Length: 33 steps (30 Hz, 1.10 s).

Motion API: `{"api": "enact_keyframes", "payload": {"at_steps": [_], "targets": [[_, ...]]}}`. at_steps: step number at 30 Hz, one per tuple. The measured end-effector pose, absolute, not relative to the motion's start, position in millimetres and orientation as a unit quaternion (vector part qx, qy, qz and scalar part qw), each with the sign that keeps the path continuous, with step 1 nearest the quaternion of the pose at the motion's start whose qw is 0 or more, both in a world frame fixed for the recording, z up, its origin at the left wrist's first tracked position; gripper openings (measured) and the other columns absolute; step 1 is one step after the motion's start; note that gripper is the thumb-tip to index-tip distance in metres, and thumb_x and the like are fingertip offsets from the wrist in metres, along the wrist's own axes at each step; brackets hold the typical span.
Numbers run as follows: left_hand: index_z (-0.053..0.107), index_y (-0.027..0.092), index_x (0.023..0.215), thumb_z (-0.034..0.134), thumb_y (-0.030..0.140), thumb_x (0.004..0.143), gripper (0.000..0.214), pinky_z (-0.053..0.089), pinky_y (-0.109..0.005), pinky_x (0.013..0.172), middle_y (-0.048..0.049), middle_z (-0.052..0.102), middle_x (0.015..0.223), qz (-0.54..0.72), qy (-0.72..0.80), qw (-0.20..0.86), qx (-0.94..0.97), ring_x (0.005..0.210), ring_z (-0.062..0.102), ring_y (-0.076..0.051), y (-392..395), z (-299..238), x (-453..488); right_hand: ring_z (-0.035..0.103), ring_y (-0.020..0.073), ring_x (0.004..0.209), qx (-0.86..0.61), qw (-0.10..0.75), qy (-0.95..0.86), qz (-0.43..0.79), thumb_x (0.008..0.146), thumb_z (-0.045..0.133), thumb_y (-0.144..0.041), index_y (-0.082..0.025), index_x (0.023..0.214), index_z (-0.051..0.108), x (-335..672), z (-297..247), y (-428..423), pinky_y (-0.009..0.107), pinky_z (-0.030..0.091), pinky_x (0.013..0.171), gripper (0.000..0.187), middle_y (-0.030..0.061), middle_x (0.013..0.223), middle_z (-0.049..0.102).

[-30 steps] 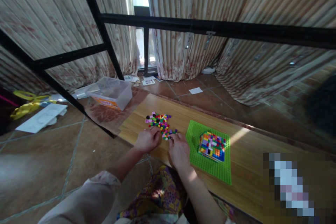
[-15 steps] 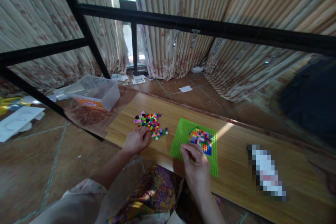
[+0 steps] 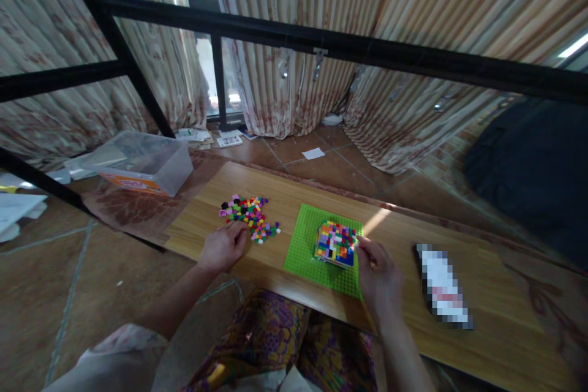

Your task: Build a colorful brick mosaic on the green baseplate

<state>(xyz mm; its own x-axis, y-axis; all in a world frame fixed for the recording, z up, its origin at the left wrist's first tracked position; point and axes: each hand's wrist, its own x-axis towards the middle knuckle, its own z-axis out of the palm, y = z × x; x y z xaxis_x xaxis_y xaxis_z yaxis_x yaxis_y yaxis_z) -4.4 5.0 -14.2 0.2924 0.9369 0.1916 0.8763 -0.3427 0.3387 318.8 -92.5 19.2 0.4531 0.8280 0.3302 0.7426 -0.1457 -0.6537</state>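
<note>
On the bench lies a green studded baseplate (image 3: 301, 245), carrying a stack of small multicoloured building bricks (image 3: 337, 242) with a patchwork top. My right hand (image 3: 380, 275) is at the stack's right edge, thumb and fingertips pinched together; whatever they hold is too small to make out. My left hand (image 3: 223, 248) rests with curled fingers at the near side of a loose pile of small coloured bricks (image 3: 252, 213). Its fingertips are partly hidden, so any brick in them cannot be seen.
The wooden bench top (image 3: 271, 263) runs across in front of me. A blurred packet (image 3: 443, 288) lies to the right. A clear plastic bin (image 3: 151, 162) stands at the left. Black metal bars (image 3: 257, 27) cross in front of curtains (image 3: 294, 92). Papers (image 3: 313, 153) lie on the tiled floor.
My right hand has moved from the near side of the brick stack to its right edge, uncovering the stack. My left hand stays by the pile. The whole view has shifted slightly.
</note>
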Motion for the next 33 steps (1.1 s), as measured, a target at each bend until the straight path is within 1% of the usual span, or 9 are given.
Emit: {"api": "enact_keyframes", "payload": {"at_steps": [5,10,15,18,23,26,29,33], "targets": [[0.059,0.025,0.097,0.041,0.033,0.091,0.02,0.042,-0.025,0.066,0.0,0.068,0.094,0.182,0.566,0.084,0.799,0.081,0.064,-0.016,4.3,-12.4,-3.8,0.064,0.0171,0.083,-0.739,0.352,-0.575,-0.003,0.09,0.042,-0.031,-0.02,0.108,0.067,316.5,13.3,-89.5,0.028,0.046,0.071,0.032,0.0066,0.099,0.069],[0.059,0.024,0.097,0.041,0.033,0.09,0.021,0.043,-0.025,0.067,-0.0011,0.068,0.094,0.182,0.568,0.087,0.798,0.082,0.064,-0.017,4.4,-12.5,-3.3,0.064,0.0179,0.084,-0.722,0.354,-0.592,-0.038,0.091,0.042,-0.031,-0.019,0.11,0.065,314.5,9.7,-85.1,0.03,0.047,0.074,0.032,0.007,0.098,0.068],[0.06,0.024,0.098,0.041,0.032,0.09,0.022,0.044,-0.025,0.069,-0.0014,0.069,0.097,0.185,0.57,0.1,0.794,0.085,0.064,-0.017,4.5,-12.3,-3.1,0.065,0.0182,0.081,-0.737,0.374,-0.562,-0.019,0.089,0.045,-0.035,-0.019,0.107,0.065,314.0,9.1,-84.5,0.031,0.048,0.074,0.032,0.0069,0.096,0.069],[0.06,0.024,0.097,0.041,0.032,0.09,0.022,0.044,-0.025,0.07,-0.0013,0.068,0.096,0.182,0.573,0.101,0.793,0.085,0.064,-0.017,4.3,-12.5,-3.0,0.065,0.017,0.076,-0.745,0.415,-0.523,0.016,0.085,0.051,-0.04,-0.019,0.105,0.066,315.2,5.1,-87.0,0.031,0.049,0.073,0.033,0.0072,0.095,0.069],[0.059,0.024,0.096,0.042,0.032,0.09,0.02,0.043,-0.025,0.069,-0.0011,0.068,0.095,0.186,0.568,0.092,0.797,0.084,0.064,-0.017,4.3,-13.6,-3.4,0.064,0.0172,0.078,-0.73,0.548,-0.387,0.13,0.075,0.063,-0.045,-0.016,0.108,0.066,316.3,-3.2,-88.0,0.032,0.051,0.074,0.044,0.0082,0.092,0.069],[0.059,0.024,0.096,0.041,0.031,0.091,0.02,0.044,-0.026,0.07,-0.0013,0.068,0.095,0.187,0.567,0.089,0.798,0.084,0.063,-0.017,4.6,-13.7,-3.7,0.063,0.0168,0.077,-0.724,0.576,-0.321,0.202,0.07,0.068,-0.044,-0.014,0.106,0.066,314.9,-2.6,-84.0,0.032,0.051,0.074,0.047,0.0075,0.09,0.069],[0.06,0.024,0.097,0.042,0.031,0.09,0.021,0.044,-0.026,0.072,-0.0013,0.068,0.096,0.187,0.566,0.091,0.798,0.085,0.063,-0.017,4.7,-13.5,-3.6,0.062,0.0158,0.076,-0.703,0.601,-0.28,0.259,0.065,0.072,-0.043,-0.015,0.106,0.066,313.1,-1.7,-78.5,0.032,0.05,0.074,0.05,0.0054,0.088,0.069],[0.06,0.024,0.096,0.042,0.031,0.09,0.02,0.044,-0.025,0.071,-0.0015,0.068,0.095,0.185,0.571,0.088,0.795,0.084,0.063,-0.017,4.5,-13.4,-3.3,0.062,0.0149,0.075,-0.679,0.624,-0.251,0.295,0.062,0.075,-0.041,-0.016,0.105,0.066,313.4,-5.7,-73.2,0.031,0.05,0.073,0.051,0.0039,0.087,0.069]]}}
